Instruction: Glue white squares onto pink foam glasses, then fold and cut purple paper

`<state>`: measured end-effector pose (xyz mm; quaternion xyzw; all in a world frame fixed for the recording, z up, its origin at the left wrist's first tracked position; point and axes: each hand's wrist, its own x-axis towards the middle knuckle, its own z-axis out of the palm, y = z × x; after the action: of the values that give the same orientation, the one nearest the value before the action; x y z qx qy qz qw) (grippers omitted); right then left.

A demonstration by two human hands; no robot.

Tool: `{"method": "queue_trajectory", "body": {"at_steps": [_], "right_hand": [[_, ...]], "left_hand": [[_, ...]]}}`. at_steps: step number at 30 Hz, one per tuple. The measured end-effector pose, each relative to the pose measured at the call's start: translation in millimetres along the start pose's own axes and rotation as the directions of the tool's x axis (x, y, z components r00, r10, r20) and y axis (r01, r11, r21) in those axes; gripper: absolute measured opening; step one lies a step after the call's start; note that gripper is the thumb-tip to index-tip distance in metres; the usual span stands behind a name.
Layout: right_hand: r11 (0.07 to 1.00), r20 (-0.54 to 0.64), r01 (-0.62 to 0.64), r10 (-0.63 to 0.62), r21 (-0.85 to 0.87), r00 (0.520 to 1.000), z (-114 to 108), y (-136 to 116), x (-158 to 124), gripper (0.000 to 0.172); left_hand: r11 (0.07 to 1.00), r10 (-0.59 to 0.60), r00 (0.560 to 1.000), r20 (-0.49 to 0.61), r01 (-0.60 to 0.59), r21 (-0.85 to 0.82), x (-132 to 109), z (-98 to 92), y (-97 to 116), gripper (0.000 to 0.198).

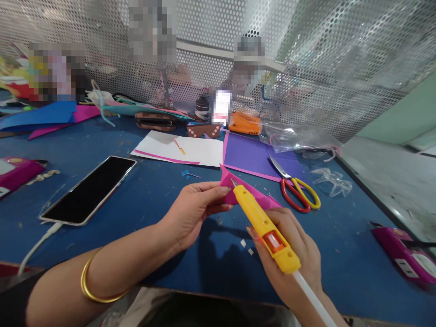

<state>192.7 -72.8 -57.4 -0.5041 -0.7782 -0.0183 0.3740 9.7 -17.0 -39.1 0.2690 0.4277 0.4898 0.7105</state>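
Over the pink sheet (264,200), the right hand (299,243) clasps the glue gun (265,223), nozzle (233,182) beside the left hand (195,206), which pinches the sheet's left end; its long axis slants toward the right hand.

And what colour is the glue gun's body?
Yellow; the glue gun shows in the head view.

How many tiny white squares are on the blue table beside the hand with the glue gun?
2: one white square left of the right hand, another white square lower and to its right. More may be hidden.
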Motion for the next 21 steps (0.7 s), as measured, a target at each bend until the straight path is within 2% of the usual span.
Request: {"method": "queue_trajectory", "body": {"at_steps": [21], "right_hand": [[1.0, -0.01, -0.002, 0.002, -0.025, 1.0, 0.6, 0.1, -1.1, 0.01]], "left_hand": [[1.0, 0.008, 1.0, 0.012, -0.008, 0.004, -0.2, -0.6, -1.0, 0.012]]}}
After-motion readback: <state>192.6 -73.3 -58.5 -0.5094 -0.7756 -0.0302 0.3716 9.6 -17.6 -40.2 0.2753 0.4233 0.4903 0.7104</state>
